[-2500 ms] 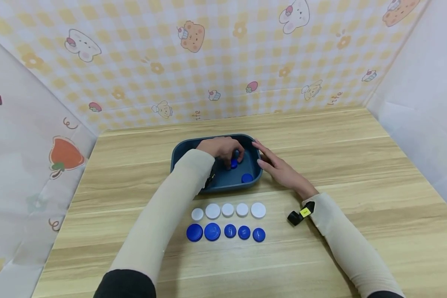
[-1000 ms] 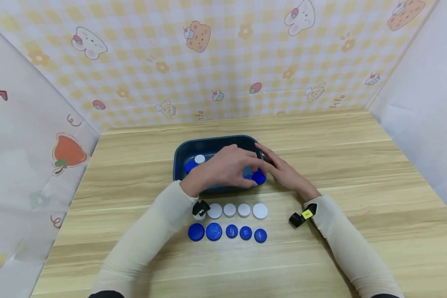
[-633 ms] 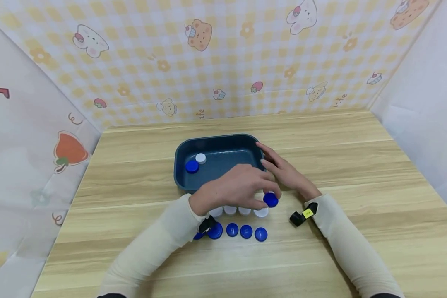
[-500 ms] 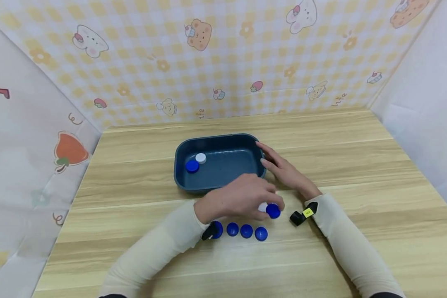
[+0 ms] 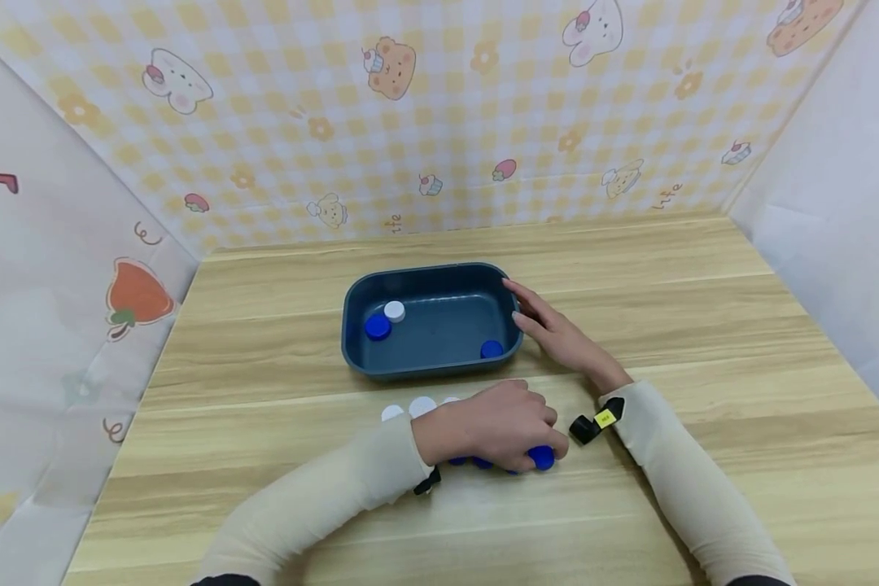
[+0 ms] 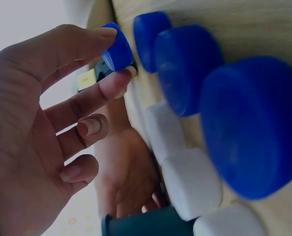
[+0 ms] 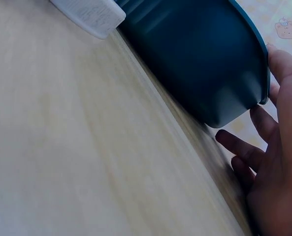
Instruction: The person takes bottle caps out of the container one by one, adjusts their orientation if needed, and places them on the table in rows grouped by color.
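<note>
My left hand (image 5: 501,427) pinches a blue bottle cap (image 5: 541,457) between thumb and index finger, at the right end of a blue row. In the left wrist view, the held cap (image 6: 118,51) stands on edge between the fingertips, and other blue caps (image 6: 256,128) sit beside it. Most of that row is hidden under the hand in the head view. My right hand (image 5: 562,332) touches the right end of a dark blue-green plastic box (image 5: 432,370), its fingers fairly straight. Inside the box are a white cap (image 5: 394,311) and two blue caps (image 5: 378,327).
A row of white caps (image 5: 422,406) lies between the box and the blue row, partly covered by my left hand. The wooden table (image 5: 630,505) meets a patterned cloth backdrop (image 5: 439,122) at the back. White walls (image 5: 835,187) flank both sides.
My left hand has taken a blue cap out of the box and carried it toward me, past the white row, to the right end of the blue row. The right hand stays at the box.
</note>
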{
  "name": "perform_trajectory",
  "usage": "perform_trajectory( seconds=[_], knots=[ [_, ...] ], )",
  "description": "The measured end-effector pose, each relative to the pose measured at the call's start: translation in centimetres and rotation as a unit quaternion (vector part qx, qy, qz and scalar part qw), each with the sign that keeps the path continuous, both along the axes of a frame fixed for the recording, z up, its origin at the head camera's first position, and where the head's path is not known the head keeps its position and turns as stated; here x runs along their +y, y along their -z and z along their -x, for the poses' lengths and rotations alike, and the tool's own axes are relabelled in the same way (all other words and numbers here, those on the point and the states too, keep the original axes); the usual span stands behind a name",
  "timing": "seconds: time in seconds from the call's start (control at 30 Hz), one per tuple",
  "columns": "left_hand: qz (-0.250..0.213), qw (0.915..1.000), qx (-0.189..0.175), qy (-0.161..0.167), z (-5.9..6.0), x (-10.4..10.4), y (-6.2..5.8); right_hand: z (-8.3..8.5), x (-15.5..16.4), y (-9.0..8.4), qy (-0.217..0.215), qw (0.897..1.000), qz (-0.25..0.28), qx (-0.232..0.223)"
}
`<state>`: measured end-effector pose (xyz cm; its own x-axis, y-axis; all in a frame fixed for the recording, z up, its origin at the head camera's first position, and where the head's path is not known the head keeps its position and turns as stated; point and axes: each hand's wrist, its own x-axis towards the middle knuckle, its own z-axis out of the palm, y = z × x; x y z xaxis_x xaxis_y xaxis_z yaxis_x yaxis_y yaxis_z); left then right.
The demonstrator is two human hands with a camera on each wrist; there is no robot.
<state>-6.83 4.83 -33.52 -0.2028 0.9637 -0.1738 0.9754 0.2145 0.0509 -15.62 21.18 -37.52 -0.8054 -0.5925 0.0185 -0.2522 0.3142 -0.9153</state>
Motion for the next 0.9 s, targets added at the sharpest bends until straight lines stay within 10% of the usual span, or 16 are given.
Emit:
perform_trajectory(
  seconds=[0.9],
  knots=[
    [0.044, 0.9986, 0.024, -0.017, 0.0, 1.4, 1.3, 1.6, 0.6, 3.5, 0.011, 1.000, 0.015, 0.014]
  ],
)
